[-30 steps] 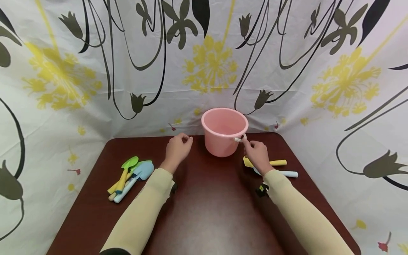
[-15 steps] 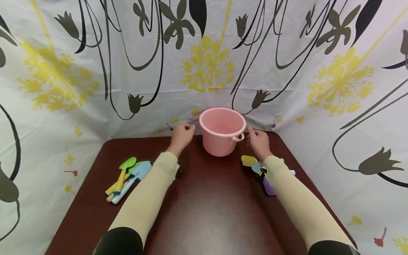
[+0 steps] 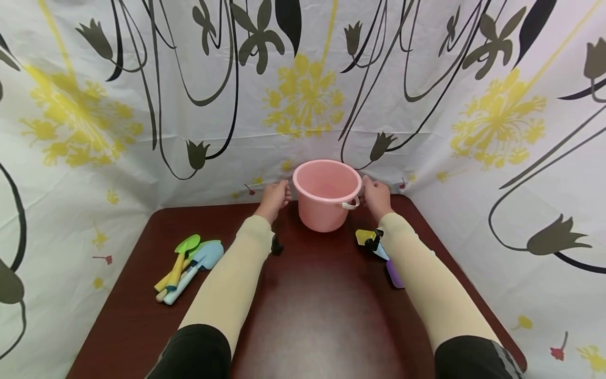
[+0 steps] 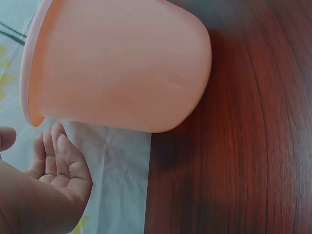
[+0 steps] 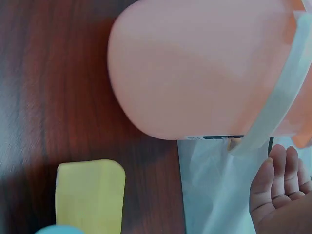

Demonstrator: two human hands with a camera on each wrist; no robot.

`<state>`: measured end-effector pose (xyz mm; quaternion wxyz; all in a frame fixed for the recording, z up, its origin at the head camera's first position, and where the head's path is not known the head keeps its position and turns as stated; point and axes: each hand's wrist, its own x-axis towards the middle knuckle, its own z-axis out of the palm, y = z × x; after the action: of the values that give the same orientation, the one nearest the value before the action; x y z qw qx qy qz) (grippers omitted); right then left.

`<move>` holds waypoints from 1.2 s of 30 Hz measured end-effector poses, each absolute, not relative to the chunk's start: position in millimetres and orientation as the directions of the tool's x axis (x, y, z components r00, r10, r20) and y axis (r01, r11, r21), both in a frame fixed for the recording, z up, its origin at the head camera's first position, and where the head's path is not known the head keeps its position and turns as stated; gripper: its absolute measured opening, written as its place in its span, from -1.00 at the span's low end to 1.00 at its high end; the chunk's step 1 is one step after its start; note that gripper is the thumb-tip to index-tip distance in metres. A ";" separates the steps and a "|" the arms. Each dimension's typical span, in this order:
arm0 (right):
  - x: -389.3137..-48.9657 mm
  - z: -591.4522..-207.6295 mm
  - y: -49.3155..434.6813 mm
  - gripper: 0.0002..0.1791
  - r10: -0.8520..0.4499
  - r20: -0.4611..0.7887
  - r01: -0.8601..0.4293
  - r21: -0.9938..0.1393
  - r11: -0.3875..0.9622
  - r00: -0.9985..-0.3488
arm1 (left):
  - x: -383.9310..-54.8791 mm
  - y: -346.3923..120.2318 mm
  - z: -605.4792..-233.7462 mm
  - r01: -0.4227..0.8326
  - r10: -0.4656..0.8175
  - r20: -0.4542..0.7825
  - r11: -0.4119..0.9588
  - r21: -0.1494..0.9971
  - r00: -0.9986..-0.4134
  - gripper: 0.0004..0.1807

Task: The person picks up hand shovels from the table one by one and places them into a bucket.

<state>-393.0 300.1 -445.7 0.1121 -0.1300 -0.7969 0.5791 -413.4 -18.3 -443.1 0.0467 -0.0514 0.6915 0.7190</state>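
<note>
A pink bucket (image 3: 323, 213) stands upright at the back of the dark red-brown table. Its white handle (image 3: 351, 203) hangs at the front right side. To the left of the bucket is my left hand (image 3: 275, 197); in the left wrist view its loosely bent fingers (image 4: 62, 158) lie close under the rim, holding nothing. My right hand (image 3: 377, 198) is at the bucket's right side, just behind the handle. In the right wrist view, its gently bent fingers (image 5: 279, 168) are near the rim. Whether either hand touches the bucket I cannot tell.
Several toy garden tools, among them a light-blue shovel (image 3: 208, 255) and a green spade (image 3: 188, 243), lie piled at the left. A yellow scoop (image 3: 363, 236) and a purple piece (image 3: 394, 275) lie partly under my right forearm. A patterned curtain (image 3: 303, 95) hangs behind the table.
My right hand has let go of the bucket's handle and moved back along the bucket's right side. My left hand has moved farther back, nearer the bucket's left side. The bucket stays put.
</note>
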 end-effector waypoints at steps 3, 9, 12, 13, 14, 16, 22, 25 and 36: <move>-399.4 -445.0 300.4 -0.38 0.357 -0.004 0.092 -0.969 0.229 -0.934 | -415.6 -15.1 -440.9 -0.168 -0.002 -0.169 -0.114 0.979 -0.986 -0.54; -404.5 -440.3 300.5 -0.36 0.355 -0.042 0.082 -0.992 0.096 -0.934 | -419.5 -5.3 -436.6 -0.222 0.053 -0.215 -0.219 0.950 -0.975 -0.67; -406.3 -437.7 300.4 -0.39 0.356 -0.073 0.089 -0.996 0.027 -0.932 | -418.9 -0.3 -433.9 -0.252 0.093 -0.236 -0.236 0.939 -0.967 -0.60; -407.2 -436.9 300.3 -0.40 0.355 -0.085 0.094 -0.996 0.006 -0.931 | -418.4 0.8 -433.2 -0.262 0.100 -0.244 -0.242 0.934 -0.965 -0.57; -408.3 -436.2 300.1 -0.41 0.352 -0.096 0.098 -0.995 -0.011 -0.931 | -418.1 1.9 -432.6 -0.271 0.104 -0.253 -0.252 0.929 -0.962 -0.57; -410.4 -434.9 299.9 -0.41 0.343 -0.113 0.106 -0.994 -0.039 -0.932 | -417.9 3.5 -431.8 -0.279 0.098 -0.262 -0.265 0.923 -0.960 -0.59; -414.6 -432.9 299.4 -0.44 0.336 -0.134 0.113 -0.990 -0.082 -0.932 | -416.9 5.9 -429.9 -0.272 0.080 -0.260 -0.315 0.909 -0.962 -0.68; -416.0 -433.5 297.3 -0.46 0.326 -0.147 0.121 -0.988 -0.098 -0.934 | -416.1 5.2 -430.0 -0.273 0.066 -0.266 -0.325 0.906 -0.962 -0.66; -423.4 -437.1 296.6 -0.48 0.251 -0.150 0.129 -0.987 -0.099 -0.956 | -421.9 8.3 -428.6 -0.254 0.025 -0.263 -0.365 0.896 -0.964 -0.64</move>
<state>-423.4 296.6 -437.1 0.0418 -0.1416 -0.6700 0.7275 -421.9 8.3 -428.6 0.0851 -0.1028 0.5569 0.8198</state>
